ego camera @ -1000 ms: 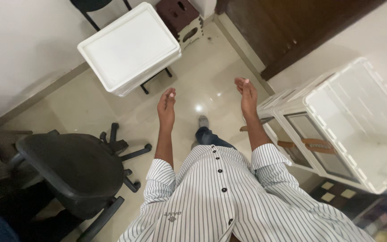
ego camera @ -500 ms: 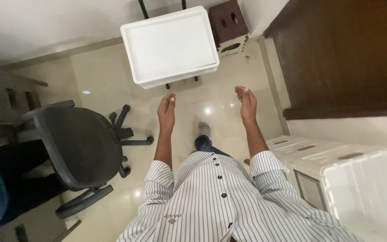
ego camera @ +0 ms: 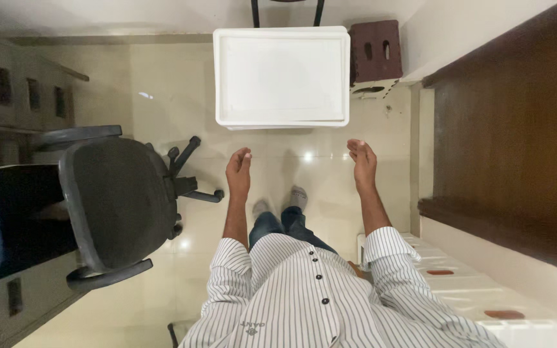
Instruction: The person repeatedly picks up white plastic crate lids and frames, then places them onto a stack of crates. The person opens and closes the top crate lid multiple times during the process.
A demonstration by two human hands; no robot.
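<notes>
Head view: we are holding the left hand (ego camera: 238, 173) and right hand (ego camera: 363, 165) empty, palms facing inward, spaced to match the white bin (ego camera: 282, 77) resting ahead on a dark frame.

Looks like a small office room: black swivel chair (ego camera: 120, 203) on castors at nine o'clock beside a dark desk (ego camera: 14, 206), glossy cream tiled floor (ego camera: 162, 116), white plastic crate (ego camera: 282, 77) at twelve o'clock, brown step stool (ego camera: 375, 55) at one, dark wooden door (ego camera: 517, 142) at three.
</notes>
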